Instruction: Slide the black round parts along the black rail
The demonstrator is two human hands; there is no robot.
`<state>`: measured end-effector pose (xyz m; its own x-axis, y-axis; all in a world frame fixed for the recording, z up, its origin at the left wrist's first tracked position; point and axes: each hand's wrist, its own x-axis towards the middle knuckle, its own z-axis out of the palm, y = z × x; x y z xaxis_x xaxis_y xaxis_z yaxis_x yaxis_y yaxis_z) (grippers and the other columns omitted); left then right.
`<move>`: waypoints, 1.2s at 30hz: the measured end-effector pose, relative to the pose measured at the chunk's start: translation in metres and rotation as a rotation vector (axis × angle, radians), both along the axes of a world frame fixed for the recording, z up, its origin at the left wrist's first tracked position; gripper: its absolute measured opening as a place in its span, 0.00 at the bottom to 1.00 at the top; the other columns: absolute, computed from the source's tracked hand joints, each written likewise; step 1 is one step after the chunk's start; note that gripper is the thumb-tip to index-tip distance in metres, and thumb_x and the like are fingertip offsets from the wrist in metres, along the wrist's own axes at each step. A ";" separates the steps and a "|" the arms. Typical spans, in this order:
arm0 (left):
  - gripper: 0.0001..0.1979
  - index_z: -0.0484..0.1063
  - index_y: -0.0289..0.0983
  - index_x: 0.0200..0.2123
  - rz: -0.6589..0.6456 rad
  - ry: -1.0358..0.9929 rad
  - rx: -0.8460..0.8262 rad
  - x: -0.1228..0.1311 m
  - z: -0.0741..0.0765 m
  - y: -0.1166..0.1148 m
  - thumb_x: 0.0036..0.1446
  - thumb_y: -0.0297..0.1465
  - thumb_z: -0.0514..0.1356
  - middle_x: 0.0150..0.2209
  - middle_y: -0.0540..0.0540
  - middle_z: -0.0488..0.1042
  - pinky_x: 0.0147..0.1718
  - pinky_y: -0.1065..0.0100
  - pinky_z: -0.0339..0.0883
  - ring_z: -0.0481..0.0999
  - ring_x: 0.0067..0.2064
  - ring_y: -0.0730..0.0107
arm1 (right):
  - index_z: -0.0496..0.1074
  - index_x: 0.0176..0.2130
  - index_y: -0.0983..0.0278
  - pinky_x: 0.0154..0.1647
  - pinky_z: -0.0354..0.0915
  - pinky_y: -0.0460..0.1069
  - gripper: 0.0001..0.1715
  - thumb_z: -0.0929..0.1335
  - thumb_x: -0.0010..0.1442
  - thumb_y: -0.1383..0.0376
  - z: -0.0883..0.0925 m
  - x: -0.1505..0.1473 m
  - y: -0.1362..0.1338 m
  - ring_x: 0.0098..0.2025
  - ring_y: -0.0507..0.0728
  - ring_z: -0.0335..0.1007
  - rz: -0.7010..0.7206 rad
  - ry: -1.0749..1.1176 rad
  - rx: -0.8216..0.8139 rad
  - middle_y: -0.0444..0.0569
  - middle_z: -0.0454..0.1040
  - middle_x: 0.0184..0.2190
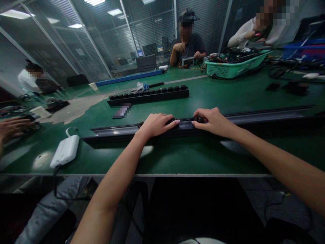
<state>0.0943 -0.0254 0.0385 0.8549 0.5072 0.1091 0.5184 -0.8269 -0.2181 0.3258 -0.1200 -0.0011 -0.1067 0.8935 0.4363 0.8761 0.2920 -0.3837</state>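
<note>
A long black rail with a shiny channel (122, 130) lies across the green table in front of me. My right hand (214, 121) is closed, its thumb and fingers pinching a small black round part (198, 118) at the channel. To its left, my left hand (158, 124) lies over the rail with its fingers curled round another small dark part (173, 120), mostly hidden under them. Further away sits a shorter black strip (152, 96) carrying a row of several black round parts.
A white power bank (66, 150) with a cable lies near the front edge at left. A phone (122, 110) rests beyond the rail. Farther back stand a green basket (220, 70) of cables and a blue bar (129, 78). Another person's hand (11, 127) is at far left.
</note>
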 end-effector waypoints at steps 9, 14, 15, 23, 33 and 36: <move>0.34 0.73 0.41 0.43 -0.013 -0.005 -0.001 0.000 0.000 0.001 0.64 0.53 0.33 0.38 0.43 0.78 0.29 0.66 0.54 0.77 0.37 0.61 | 0.68 0.37 0.63 0.40 0.54 0.53 0.15 0.64 0.60 0.54 -0.002 0.000 -0.001 0.35 0.58 0.67 -0.014 0.041 0.008 0.49 0.73 0.32; 0.34 0.73 0.41 0.44 0.003 -0.005 -0.005 0.000 0.000 0.000 0.65 0.53 0.34 0.39 0.43 0.78 0.31 0.66 0.57 0.77 0.38 0.60 | 0.67 0.37 0.62 0.40 0.55 0.53 0.14 0.64 0.60 0.54 -0.003 0.000 -0.001 0.36 0.58 0.67 -0.014 0.037 0.031 0.50 0.73 0.32; 0.34 0.73 0.41 0.44 0.004 -0.005 -0.004 0.000 0.000 0.000 0.65 0.53 0.34 0.39 0.43 0.78 0.31 0.66 0.57 0.77 0.38 0.60 | 0.67 0.37 0.62 0.41 0.55 0.53 0.14 0.64 0.60 0.54 -0.003 0.000 -0.001 0.36 0.59 0.67 -0.014 0.034 0.036 0.50 0.73 0.32; 0.34 0.73 0.41 0.43 -0.019 0.001 0.018 0.000 0.000 0.000 0.65 0.53 0.33 0.38 0.43 0.78 0.30 0.65 0.56 0.77 0.37 0.59 | 0.67 0.36 0.63 0.41 0.55 0.53 0.13 0.64 0.60 0.55 -0.003 0.002 -0.002 0.36 0.59 0.67 -0.029 0.022 0.040 0.50 0.73 0.32; 0.34 0.73 0.41 0.44 -0.006 -0.004 -0.009 0.000 0.001 0.000 0.65 0.53 0.34 0.38 0.43 0.78 0.31 0.66 0.57 0.77 0.38 0.60 | 0.67 0.36 0.62 0.41 0.55 0.53 0.13 0.64 0.59 0.55 -0.004 0.003 -0.002 0.36 0.59 0.67 -0.047 0.019 0.045 0.50 0.73 0.32; 0.34 0.73 0.41 0.44 -0.014 -0.001 0.002 0.000 0.000 0.001 0.65 0.53 0.34 0.38 0.43 0.78 0.30 0.66 0.57 0.77 0.38 0.60 | 0.67 0.36 0.62 0.41 0.55 0.53 0.13 0.64 0.59 0.55 -0.003 0.004 -0.002 0.36 0.59 0.66 -0.045 0.021 0.032 0.50 0.72 0.32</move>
